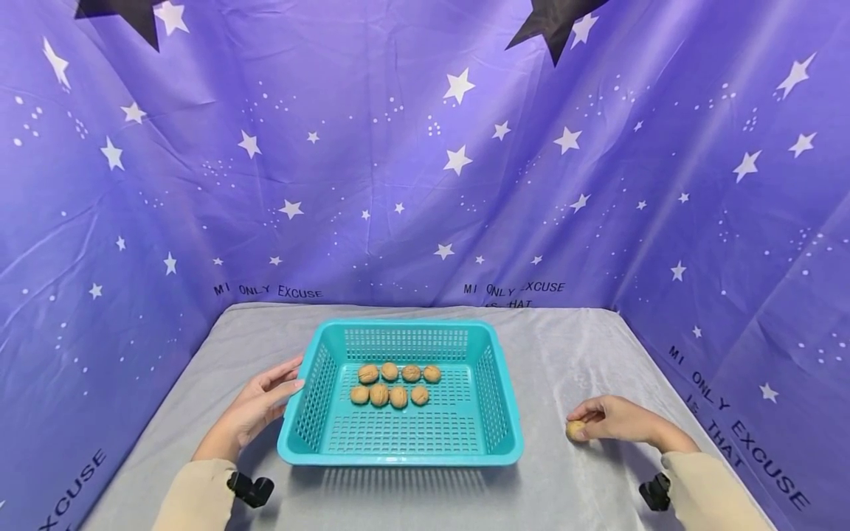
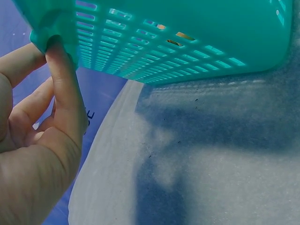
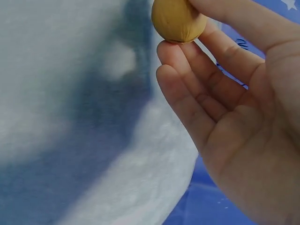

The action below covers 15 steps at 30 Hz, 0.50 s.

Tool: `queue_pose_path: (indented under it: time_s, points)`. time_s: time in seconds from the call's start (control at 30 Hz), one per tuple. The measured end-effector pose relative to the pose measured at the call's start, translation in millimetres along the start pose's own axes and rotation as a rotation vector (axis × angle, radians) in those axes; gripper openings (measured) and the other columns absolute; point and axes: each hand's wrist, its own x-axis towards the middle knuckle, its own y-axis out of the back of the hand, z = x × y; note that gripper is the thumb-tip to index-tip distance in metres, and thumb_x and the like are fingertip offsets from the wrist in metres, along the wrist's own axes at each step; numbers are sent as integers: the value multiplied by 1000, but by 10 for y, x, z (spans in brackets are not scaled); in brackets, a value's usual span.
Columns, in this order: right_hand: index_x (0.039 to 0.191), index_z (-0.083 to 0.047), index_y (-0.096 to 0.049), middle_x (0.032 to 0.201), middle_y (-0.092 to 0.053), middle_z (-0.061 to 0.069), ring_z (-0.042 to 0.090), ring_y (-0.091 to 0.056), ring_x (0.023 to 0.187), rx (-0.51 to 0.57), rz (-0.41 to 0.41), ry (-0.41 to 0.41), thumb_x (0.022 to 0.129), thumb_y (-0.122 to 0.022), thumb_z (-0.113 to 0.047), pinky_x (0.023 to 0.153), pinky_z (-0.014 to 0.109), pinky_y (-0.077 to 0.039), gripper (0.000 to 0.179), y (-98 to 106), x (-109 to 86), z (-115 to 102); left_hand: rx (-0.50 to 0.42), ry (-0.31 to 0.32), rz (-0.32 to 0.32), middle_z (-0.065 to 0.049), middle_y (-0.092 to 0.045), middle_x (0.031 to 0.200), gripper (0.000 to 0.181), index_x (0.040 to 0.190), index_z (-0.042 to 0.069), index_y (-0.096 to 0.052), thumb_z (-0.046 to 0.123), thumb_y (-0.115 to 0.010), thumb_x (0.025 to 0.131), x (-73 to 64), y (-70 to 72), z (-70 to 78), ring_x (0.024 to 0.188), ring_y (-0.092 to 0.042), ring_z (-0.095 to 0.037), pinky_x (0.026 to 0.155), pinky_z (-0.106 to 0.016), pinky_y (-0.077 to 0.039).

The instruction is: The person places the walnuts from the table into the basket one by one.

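A turquoise plastic basket (image 1: 398,460) stands on the table with several walnuts (image 1: 379,394) lying in two rows on its slotted floor. At its left side my left hand (image 1: 255,404) pinches the rim, with the thumb and a finger (image 2: 63,79) at the edge in the left wrist view. Off to the right of the basket, my right hand (image 1: 620,420) holds a single walnut (image 3: 176,21) between thumb and fingertips. That walnut is low, close over the tabletop in the head view; whether it touches the cloth I cannot tell.
Grey cloth (image 1: 551,354) covers the table. Purple fabric (image 1: 398,169) printed with white stars hangs at the back and along both sides. Each wrist wears a small black camera mount, one on the left (image 1: 251,488) and one on the right (image 1: 656,493).
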Motion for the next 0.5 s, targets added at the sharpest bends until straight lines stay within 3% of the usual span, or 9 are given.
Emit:
queue_pose_path:
  time_s: [0.2,0.5]
  points:
    - [117,9,-67,104,-72,8,9,-65,89,-26,25,-6,90,-75,-13,76,25,-53,35,108,80,-147,-3,1,6,-15,-50,143,67,157,4,-32,16,-65,99,-17,-14,26,113,-62,-14,92,-37,-53]
    - [121,1,-68,107,-71,6,16,-66,93,-124,82,34,93,-74,-21,77,28,-54,36,315,286,-629,2,-1,-1,-15,-50,143,69,157,2,-30,15,-65,99,-28,-14,35,112,-62,-12,92,-36,-54]
